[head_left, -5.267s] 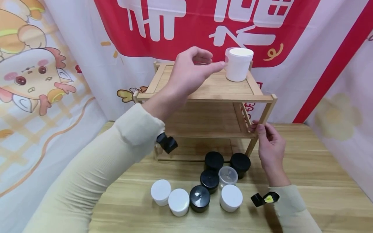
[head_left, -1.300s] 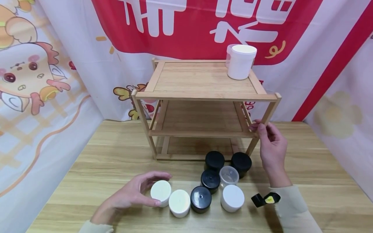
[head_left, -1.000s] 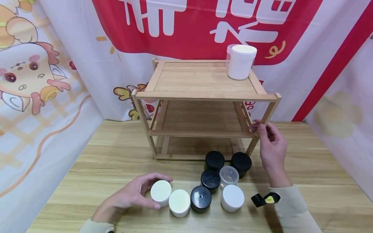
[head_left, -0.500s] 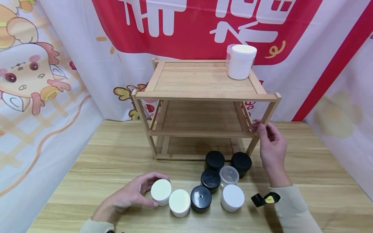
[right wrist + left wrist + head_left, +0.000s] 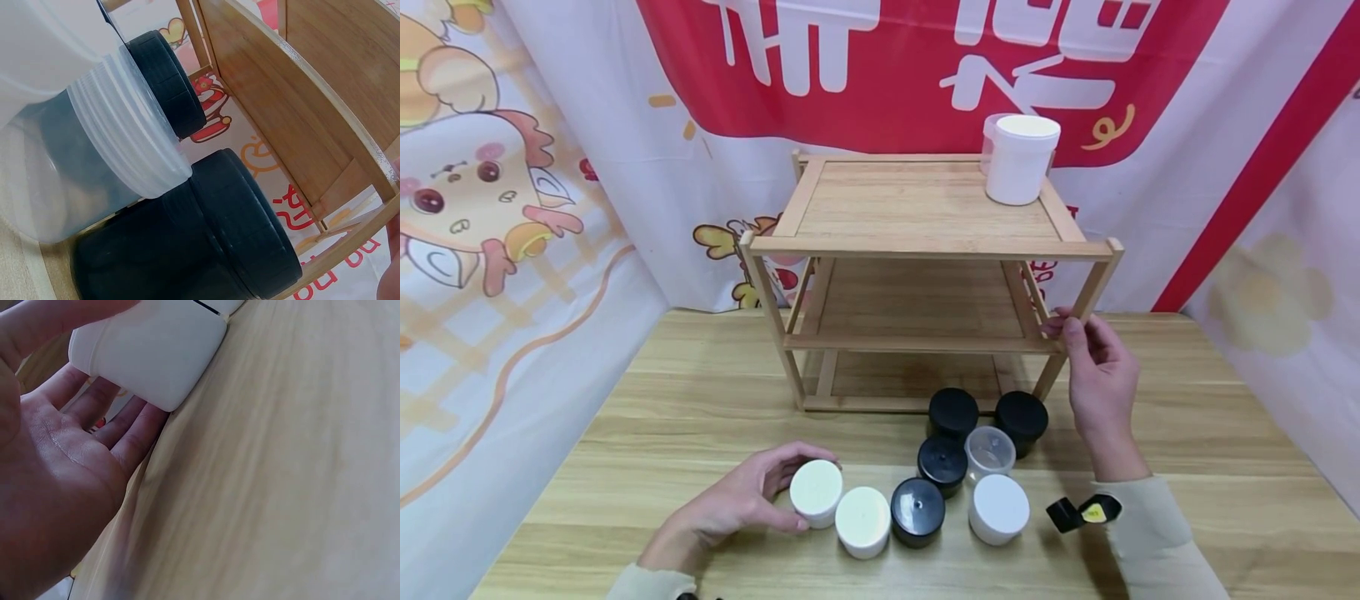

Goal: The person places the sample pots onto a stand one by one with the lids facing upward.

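In the head view my left hand (image 5: 745, 498) grips the leftmost white jar (image 5: 816, 492) on the table, with the thumb on the near side and the fingers round the far side. The left wrist view shows the fingers against the wall of this white jar (image 5: 150, 356), which stands at table level. My right hand (image 5: 1101, 375) pinches the front right post of the wooden shelf rack (image 5: 925, 247) at the middle tier. Only a sliver of that hand shows at the right wrist view's edge.
Beside the held jar stand another white jar (image 5: 862, 522), several black-lidded jars (image 5: 917, 511), a clear jar (image 5: 989, 452) and a third white one (image 5: 998, 508). A taller white jar (image 5: 1022, 160) and a clear one (image 5: 988, 142) sit on the rack's top right. Printed cloth hangs behind.
My left hand has come down from above the rack's top to the leftmost white jar. Over the last second it has barely moved. The right hand keeps its place on the post.
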Demonstrator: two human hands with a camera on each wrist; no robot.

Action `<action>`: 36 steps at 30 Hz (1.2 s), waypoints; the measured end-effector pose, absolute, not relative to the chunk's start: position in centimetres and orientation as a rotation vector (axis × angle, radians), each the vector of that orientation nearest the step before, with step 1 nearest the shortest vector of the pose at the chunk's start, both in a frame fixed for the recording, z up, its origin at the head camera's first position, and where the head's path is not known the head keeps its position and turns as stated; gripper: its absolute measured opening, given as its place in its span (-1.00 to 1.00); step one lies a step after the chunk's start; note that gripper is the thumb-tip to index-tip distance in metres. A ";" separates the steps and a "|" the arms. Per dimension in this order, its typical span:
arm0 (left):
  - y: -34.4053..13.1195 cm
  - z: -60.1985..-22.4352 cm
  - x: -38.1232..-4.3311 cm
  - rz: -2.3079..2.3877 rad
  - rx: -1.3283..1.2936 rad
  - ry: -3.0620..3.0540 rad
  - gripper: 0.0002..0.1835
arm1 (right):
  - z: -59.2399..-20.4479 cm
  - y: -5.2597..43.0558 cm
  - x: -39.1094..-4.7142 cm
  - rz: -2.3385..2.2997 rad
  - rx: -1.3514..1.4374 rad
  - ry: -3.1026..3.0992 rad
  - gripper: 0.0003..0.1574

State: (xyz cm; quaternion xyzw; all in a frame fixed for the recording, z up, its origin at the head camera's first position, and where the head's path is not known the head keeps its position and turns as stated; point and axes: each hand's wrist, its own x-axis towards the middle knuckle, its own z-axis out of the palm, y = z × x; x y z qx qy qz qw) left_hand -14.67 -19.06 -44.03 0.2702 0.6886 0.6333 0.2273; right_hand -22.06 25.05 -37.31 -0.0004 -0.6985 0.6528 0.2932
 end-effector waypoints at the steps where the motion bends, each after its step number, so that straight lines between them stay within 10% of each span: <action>1: -19.1 -44.0 -14.7 1.744 0.740 1.898 -0.17 | -37.3 25.1 -22.0 1.734 -0.002 -1.865 -0.49; 36: -19.6 -44.8 -14.8 1.707 0.597 1.973 -0.12 | -37.3 25.1 -22.0 1.771 0.013 -1.824 -0.54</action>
